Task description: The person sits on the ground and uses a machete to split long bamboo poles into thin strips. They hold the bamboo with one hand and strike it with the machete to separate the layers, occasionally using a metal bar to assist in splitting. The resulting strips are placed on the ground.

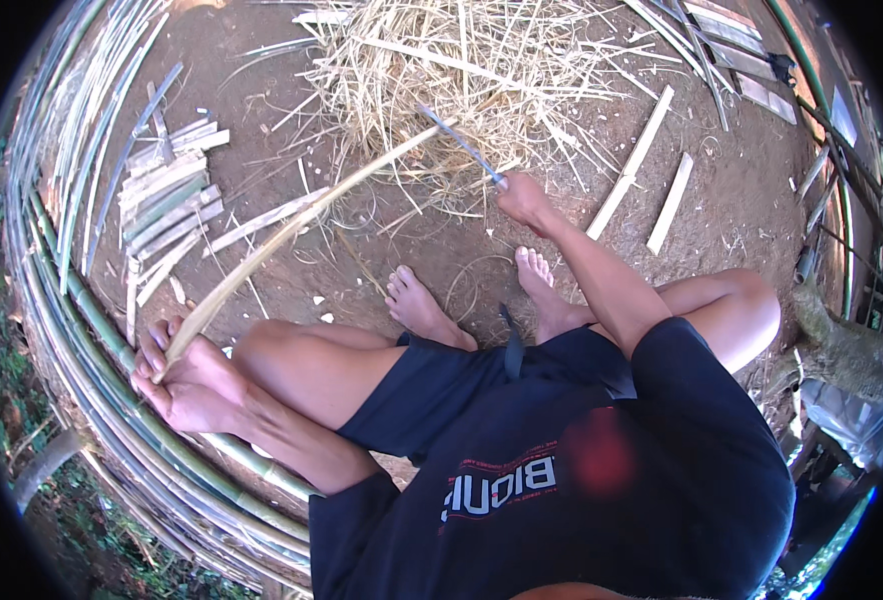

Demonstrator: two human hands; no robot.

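Observation:
My left hand (193, 378), out past my left knee, is closed round the near end of a long pale bamboo strip (291, 228). The strip runs up and away to the right. Its far end meets the blade of a knife (466, 143) above a heap of shavings. My right hand (527, 203) is wrapped round the knife's handle, which is mostly hidden in the fist. The thin blade points up and to the left from that fist. Whether its edge bites into the strip or only lies against it, I cannot tell.
A large heap of bamboo shavings (461, 60) covers the ground ahead. Short split pieces (171, 195) are stacked at left, near long bamboo poles (91, 300) curving round that side. Two loose slats (669, 203) lie at right. My bare feet (423, 305) rest on the dirt.

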